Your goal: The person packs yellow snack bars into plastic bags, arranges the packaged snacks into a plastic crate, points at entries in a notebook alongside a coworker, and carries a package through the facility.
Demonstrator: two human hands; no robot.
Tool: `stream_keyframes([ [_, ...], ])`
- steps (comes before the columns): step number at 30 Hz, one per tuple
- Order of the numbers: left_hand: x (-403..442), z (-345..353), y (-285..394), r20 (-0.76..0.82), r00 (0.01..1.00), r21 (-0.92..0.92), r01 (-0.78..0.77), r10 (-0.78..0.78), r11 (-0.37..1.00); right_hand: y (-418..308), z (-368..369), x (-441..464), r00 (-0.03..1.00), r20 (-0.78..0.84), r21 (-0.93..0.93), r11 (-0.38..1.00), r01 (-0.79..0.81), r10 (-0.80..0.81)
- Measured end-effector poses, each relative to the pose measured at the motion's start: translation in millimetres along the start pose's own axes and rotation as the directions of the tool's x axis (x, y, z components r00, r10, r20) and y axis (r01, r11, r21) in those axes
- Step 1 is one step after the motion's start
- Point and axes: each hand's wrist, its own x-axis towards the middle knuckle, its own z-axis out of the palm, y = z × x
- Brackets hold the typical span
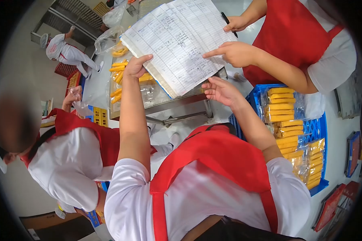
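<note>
An open ledger book (177,48) with ruled pages full of handwriting is tilted in front of me above a metal table. My left hand (136,67) grips its lower left edge, thumb over the page and fingers partly hidden beneath. Close to the lower right edge is my right hand (222,91), palm turned up and fingers loosely spread; contact with the book is unclear. Across from me, a co-worker's hand (235,54) points at the right page. That person's other hand (236,23) is at the far edge with a black pen (228,24).
Yellow sticks of food (118,74) and clear plastic bags lie on the metal table (169,105). At right, a blue crate (319,132) holds bagged yellow sticks (285,108). A person in a red apron (84,128) stands at left; another person (62,48) is farther back.
</note>
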Motion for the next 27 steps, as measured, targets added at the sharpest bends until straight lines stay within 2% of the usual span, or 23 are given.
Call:
stream_keyframes([
  [2, -3.0, 4.0, 1.9, 0.013, 1.0, -0.012, -0.002, 0.002, 1.0, 3.6, -0.4, 8.9, 0.999, 0.036, 0.047, 0.998, 0.035, -0.037],
  [6, 0.3, 2.4, 1.2, 0.036, 0.999, -0.026, 0.002, -0.001, 1.0, 7.7, 2.6, 22.5, 0.998, -0.014, 0.063, 0.997, 0.054, -0.053],
  [10, -4.3, 8.1, -5.7, -0.032, 0.999, -0.064, -0.015, 0.013, 0.998, 11.6, 9.0, 22.9, 0.991, -0.087, 0.074, 0.991, 0.111, -0.104],
  [12, -8.4, 12.4, -16.9, -0.091, 0.995, -0.354, -0.004, -0.03, 0.935, 12.9, 9.9, 24.3, 0.987, -0.12, 0.071, 0.991, 0.116, -0.107],
  [13, -13.2, 16.9, -25.2, -0.091, 0.995, -0.362, -0.005, -0.03, 0.932, 14.0, 9.9, 25.8, 0.985, -0.128, 0.08, 0.989, 0.126, -0.115],
  [15, -27.8, 30.2, -45.2, -0.133, 0.991, -0.522, -0.051, -0.022, 0.851, 15.2, 9.4, 27.3, 0.983, -0.137, 0.087, 0.987, 0.134, -0.121],
  [16, -40.7, 41.2, -50.5, -0.132, 0.991, -0.519, -0.072, 0.003, 0.852, 16.1, 11.2, 23.7, 0.982, -0.13, 0.071, 0.986, 0.149, -0.139],
  [18, -51.1, 55.9, -61.5, -0.16, 0.987, -0.273, -0.071, 0.027, 0.959, 15.7, 11.8, 25.3, 0.981, -0.143, 0.074, 0.987, 0.146, -0.135],
  [19, -53.4, 59.5, -63.9, -0.202, 0.979, -0.224, -0.084, 0.038, 0.971, 15.3, 11.8, 25.0, 0.981, -0.148, 0.07, 0.988, 0.139, -0.127],
  [22, -47.1, 50.4, -66.9, -0.194, 0.981, -0.128, -0.007, -0.018, 0.992, 16.7, 11.2, 27.4, 0.98, -0.147, 0.05, 0.989, 0.14, -0.131],
  [24, -42.0, 46.0, -66.5, -0.171, 0.985, -0.126, -0.011, -0.01, 0.992, 10.8, 12.9, 23.8, 0.981, -0.129, 0.032, 0.988, 0.153, -0.148],
  [26, -37.8, 41.5, -62.6, -0.145, 0.989, -0.112, -0.009, -0.008, 0.994, -2.8, 17.0, 13.7, 0.996, -0.09, -0.28, 0.959, -0.049, 0.025],
  [27, -37.0, 41.0, -59.6, -0.141, 0.99, -0.088, 0.009, -0.021, 0.996, -7.1, 18.4, 8.7, 0.996, -0.082, -0.28, 0.959, -0.044, 0.022],
])
